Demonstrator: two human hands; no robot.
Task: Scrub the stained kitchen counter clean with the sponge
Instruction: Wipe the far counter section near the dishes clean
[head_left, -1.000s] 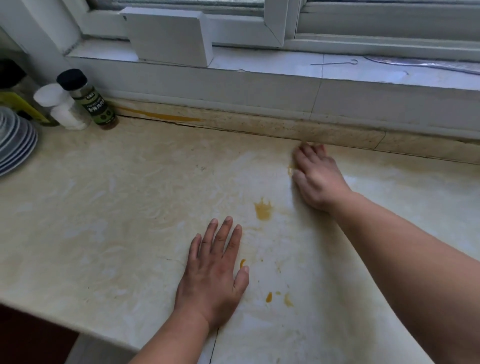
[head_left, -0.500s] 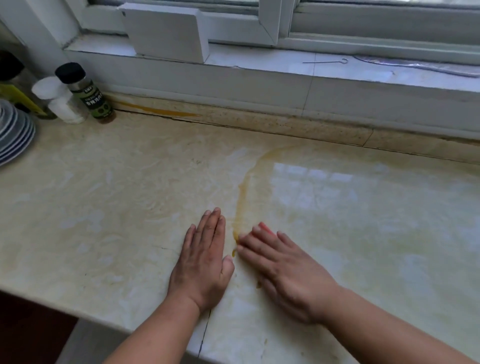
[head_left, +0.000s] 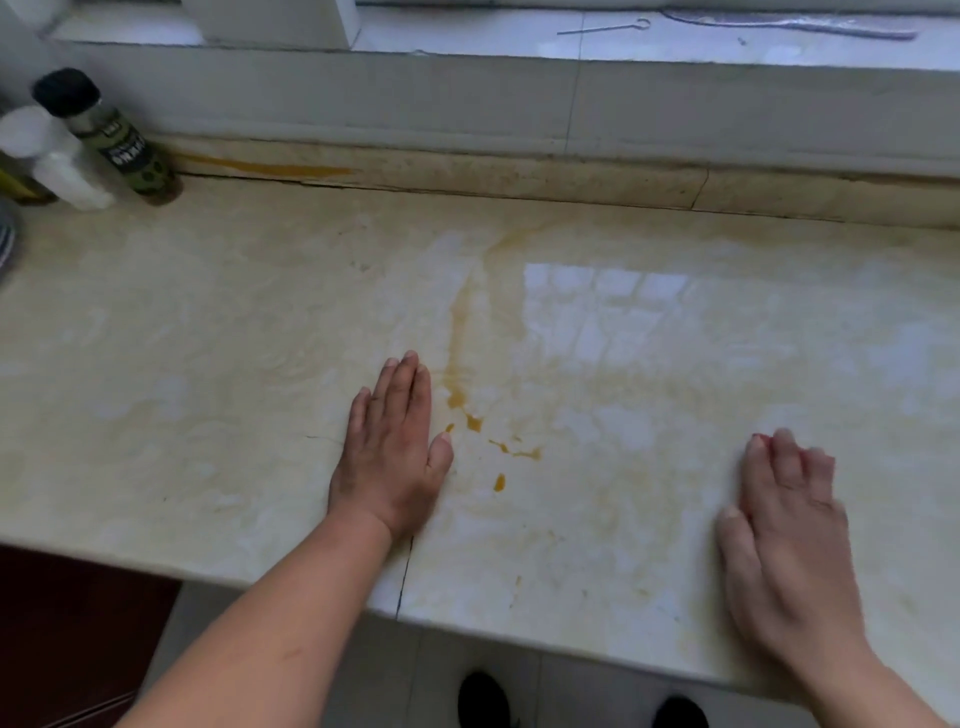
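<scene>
The cream marble counter (head_left: 208, 338) carries an orange-yellow smear and several drops (head_left: 465, 402) near its middle, with a wet glossy patch to the right of them. My left hand (head_left: 395, 457) lies flat on the counter just left of the drops, fingers straight. My right hand (head_left: 789, 535) presses flat on the counter near the front right edge. Only a small red sliver of the sponge (head_left: 757, 441) shows at its fingertips; the rest is hidden under the hand.
A dark-capped green bottle (head_left: 119, 140) and a white shaker (head_left: 52, 156) stand at the back left, with plate rims (head_left: 5, 234) at the left edge. A stained upstand and a white window sill (head_left: 675, 41) holding a wire hook (head_left: 602, 27) run behind. Floor lies below the front edge.
My right hand swept from the back upstand down beside my left hand, then right along the front edge, leaving a wet smear. My left hand stayed flat in place.
</scene>
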